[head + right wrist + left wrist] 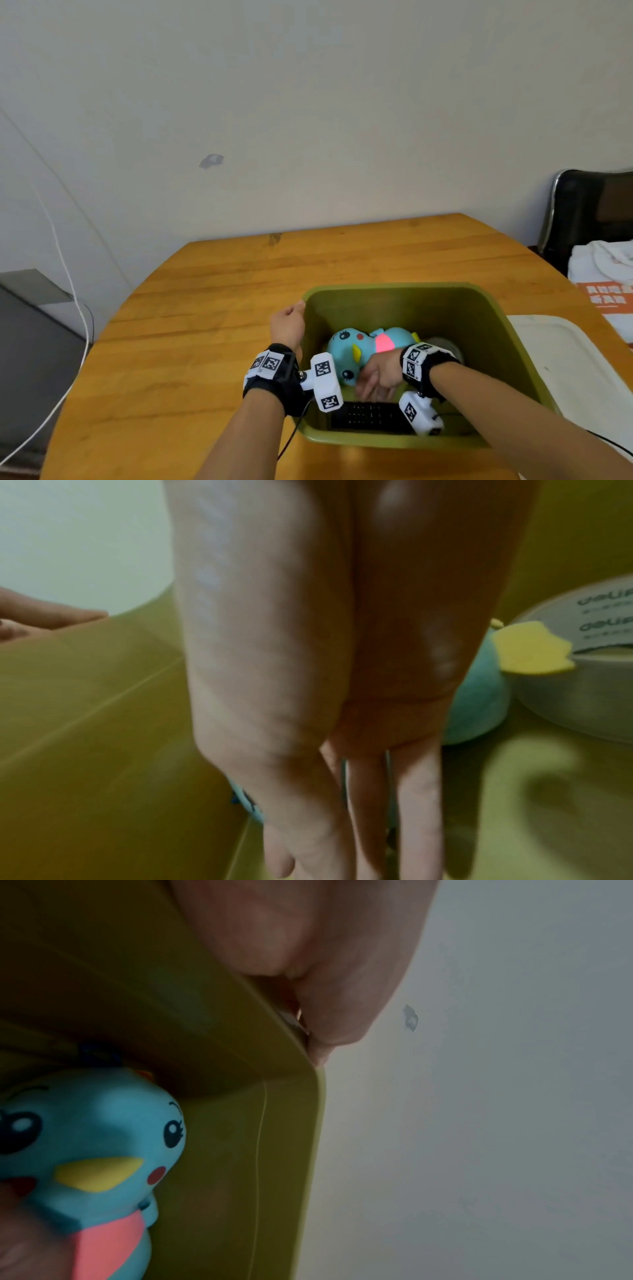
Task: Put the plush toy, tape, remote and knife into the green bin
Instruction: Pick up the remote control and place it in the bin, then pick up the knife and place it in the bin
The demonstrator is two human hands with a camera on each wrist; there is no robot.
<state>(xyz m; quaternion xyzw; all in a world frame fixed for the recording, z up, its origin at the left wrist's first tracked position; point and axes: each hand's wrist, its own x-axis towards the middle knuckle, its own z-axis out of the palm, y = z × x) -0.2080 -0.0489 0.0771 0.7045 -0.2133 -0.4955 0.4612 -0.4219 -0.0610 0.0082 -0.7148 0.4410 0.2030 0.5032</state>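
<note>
The green bin [394,287] stands on the wooden table [205,325]. Inside it lies a blue plush toy [363,346] with a pink band, its face showing in the left wrist view [95,1150]. A black remote [370,416] lies along the bin's near wall. A grey roll of tape [582,669] sits behind the plush toy [479,710]. My left hand [289,325] grips the bin's left rim [318,1096]. Down inside the bin, my right hand [375,382] hangs over the plush with straight fingers [418,804] and holds nothing. No knife shows.
A white lid [565,370] lies on the table right of the bin. A black chair [589,212] with white cloth [603,267] stands at the far right. A white cable [68,291] hangs off the table's left side, near a wall.
</note>
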